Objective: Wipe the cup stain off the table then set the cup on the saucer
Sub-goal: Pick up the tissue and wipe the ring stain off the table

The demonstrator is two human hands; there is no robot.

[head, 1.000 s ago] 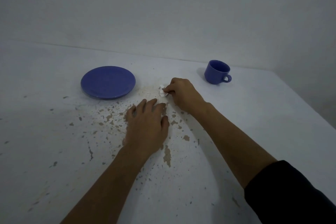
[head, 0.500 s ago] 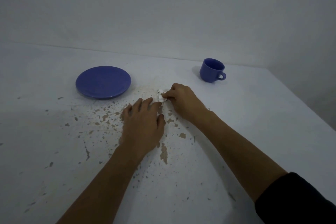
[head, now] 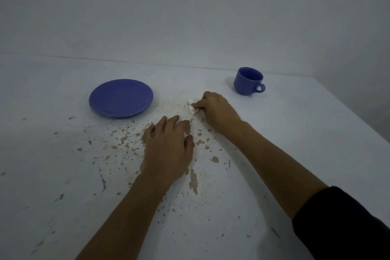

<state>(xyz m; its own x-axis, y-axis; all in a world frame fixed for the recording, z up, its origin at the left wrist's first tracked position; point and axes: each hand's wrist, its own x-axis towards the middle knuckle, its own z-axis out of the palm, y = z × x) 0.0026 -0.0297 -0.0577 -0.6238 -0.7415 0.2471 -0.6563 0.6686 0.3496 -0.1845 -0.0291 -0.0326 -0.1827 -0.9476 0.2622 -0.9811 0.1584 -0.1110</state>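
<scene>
Grey-white wall point(head: 190, 17) fills the background, meeting the far edge of a white table point(head: 316, 143) whose paint is chipped in brown flecks, densest around the middle. Landmark: blue saucer point(head: 121, 97), lying flat on the far-left part of the table, nothing on it. Right forearm comes in from the lower right with a dark sleeve point(head: 346, 224) pushed up past the elbow; left forearm is bare, coming in from the bottom edge. Left hand point(head: 167, 150) lies palm-down and flat on the table, nearer the camera than the saucer and to its right, fingers spread and forward, holding nothing. Right hand point(head: 213, 108) sits right of the saucer, level with it, fingers curled and pinched on a small white wad point(head: 191, 107) pressed to the table; can't tell if the wad is tissue or cloth. Blue cup point(head: 249, 81) stands upright well right of the saucer and a bit farther back, handle pointing right, just beyond the right hand and not touching it. Faint brownish stain point(head: 175, 105) spreads on the table between the saucer and the wad; edges are blurry, it merges with the chipped paint.
</scene>
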